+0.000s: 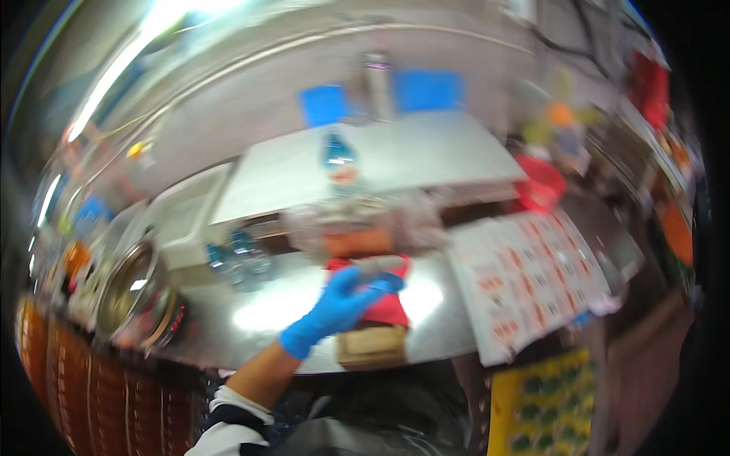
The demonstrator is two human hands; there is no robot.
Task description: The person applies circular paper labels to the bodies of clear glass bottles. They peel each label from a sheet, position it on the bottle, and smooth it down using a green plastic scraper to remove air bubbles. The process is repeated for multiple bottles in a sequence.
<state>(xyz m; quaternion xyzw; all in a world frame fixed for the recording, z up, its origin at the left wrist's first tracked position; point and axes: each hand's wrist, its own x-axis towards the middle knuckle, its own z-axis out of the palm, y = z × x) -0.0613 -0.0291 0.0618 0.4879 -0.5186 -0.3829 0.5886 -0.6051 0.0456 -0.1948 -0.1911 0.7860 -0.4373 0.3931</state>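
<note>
My left hand point(334, 308), in a blue glove, reaches over the metal table from the lower left. Its fingers seem closed around a small pale grey, rounded thing point(380, 264), too blurred to name. Just beneath lies a red cloth point(388, 308). On the near side of the cloth, by the table's front edge, sits a tan block-shaped thing point(371, 343). An orange-brown block point(357, 242) in clear plastic wrap point(414, 220) stands just beyond the hand. My right hand is out of view.
A blue-tinted bottle point(340, 163) stands on the white raised board point(274, 163). Clear bottles point(247, 254) and a steel pot point(129, 292) are at left. A printed sheet point(525, 285) lies right, near a red container point(540, 182). A yellow tray point(544, 403) holds dark green pieces below.
</note>
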